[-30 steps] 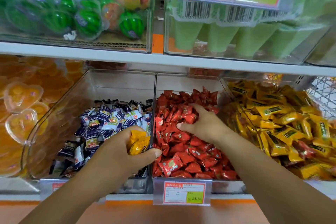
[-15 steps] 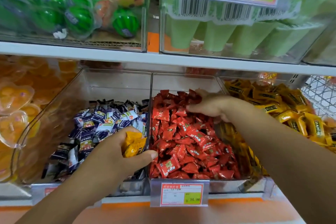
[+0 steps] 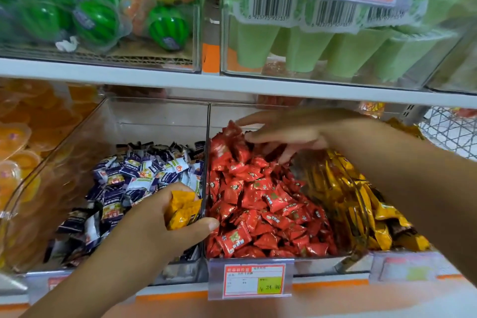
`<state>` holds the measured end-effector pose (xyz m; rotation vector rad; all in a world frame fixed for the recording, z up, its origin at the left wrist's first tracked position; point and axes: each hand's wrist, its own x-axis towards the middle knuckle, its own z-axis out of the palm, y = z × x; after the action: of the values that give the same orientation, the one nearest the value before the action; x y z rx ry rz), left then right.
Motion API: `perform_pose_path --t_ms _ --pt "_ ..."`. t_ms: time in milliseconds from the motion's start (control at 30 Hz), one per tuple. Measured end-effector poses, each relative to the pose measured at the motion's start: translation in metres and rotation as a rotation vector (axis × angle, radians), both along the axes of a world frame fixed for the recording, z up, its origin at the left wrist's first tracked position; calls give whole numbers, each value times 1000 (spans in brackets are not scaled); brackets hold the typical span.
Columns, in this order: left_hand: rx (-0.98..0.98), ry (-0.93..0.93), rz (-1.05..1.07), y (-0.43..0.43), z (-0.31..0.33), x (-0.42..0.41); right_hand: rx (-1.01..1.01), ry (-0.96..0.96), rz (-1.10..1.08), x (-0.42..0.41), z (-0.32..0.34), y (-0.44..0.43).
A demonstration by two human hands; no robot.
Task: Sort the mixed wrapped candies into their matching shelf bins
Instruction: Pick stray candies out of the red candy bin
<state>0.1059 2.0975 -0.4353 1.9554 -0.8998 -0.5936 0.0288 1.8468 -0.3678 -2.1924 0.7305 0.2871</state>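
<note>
Furthest left of the task's three bins, the clear bin (image 3: 77,157) of blue-and-white candies (image 3: 144,178) lay directly beneath the left hand (image 3: 152,227). That hand was curled round a small bunch of yellow candies (image 3: 182,210), thumb stretched out below them and fingers wrapped over the top. Several wrapper ends stuck out of the fist unsupported. These strays belonged in the yellow bin at the far right, so the likeliest mishap was a slippery wrapper sliding out of the crowded grip. A dropped piece would probably land among the blue-and-white pieces or just over the divider (image 3: 206,162) in the red heap, putting a stray back in the wrong bin. In the middle bin, the red candies (image 3: 258,204) were banked high against the back and the left wall. The right hand (image 3: 284,134) reached over that bank, fingers stretched nearly straight and spread, tips touching the top wrappers. Nothing was plainly held; a dark scrap beside the fingertips was too small to identify. Raking through so steep a pile could send red pieces tumbling over the divider into the neighbouring bin. It could also bury any remaining stray deeper. To the right, the right forearm lay across the bin of yellow candies (image 3: 382,217), blocking the way the left hand would need to take. A careless crossing risked the arms bumping and jolting the bunch loose over the red heap.
</note>
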Motion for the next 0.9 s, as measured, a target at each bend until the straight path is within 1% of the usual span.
perform_pose_path --t_ms 33,67,100,133,167,200,267,333,433,533,567,633,667,733,833,900 --pt "-6 -16 -2 0 0 -1 -131 23 -26 -2 4 -7" --pt "-11 -38 -6 0 0 -1 -254 93 -37 -2 4 -15" --pt "-17 -57 -6 0 0 0 -329 215 -19 -2 1 -19" --pt "-19 -67 -7 0 0 0 -333 357 16 -2 -5 -20" --pt "-19 -72 -10 0 -1 0 -291 476 48 -1 -14 -20" --pt "-15 -76 -10 -1 -1 0 -240 543 67 -1 -25 -19" --pt "-3 -81 12 -1 -2 0 -190 602 80 0 -46 -13" --pt "9 -77 27 -1 -2 0 -227 650 90 2 -62 -7" --pt "38 -73 11 -1 -3 0 -289 612 80 3 -72 -4" --pt "34 -50 6 -1 -3 1 -279 539 68 1 -75 -3" --pt "25 -53 -4 -1 -3 1 -275 532 85 0 -76 -3" --pt "3 -62 -18 -1 -3 1 -337 504 117 -3 -75 -5" --pt "-2 -69 -17 -1 -2 1 -374 478 98 -4 -72 -4" --pt "-11 -70 -20 0 -2 1 -383 424 61 -4 -66 -5" --pt "-20 -56 -61 0 -1 0 -259 239 -96 -4 -57 -13" --pt "-18 -48 -64 -1 -1 1 -161 96 -140 -7 -45 -15"
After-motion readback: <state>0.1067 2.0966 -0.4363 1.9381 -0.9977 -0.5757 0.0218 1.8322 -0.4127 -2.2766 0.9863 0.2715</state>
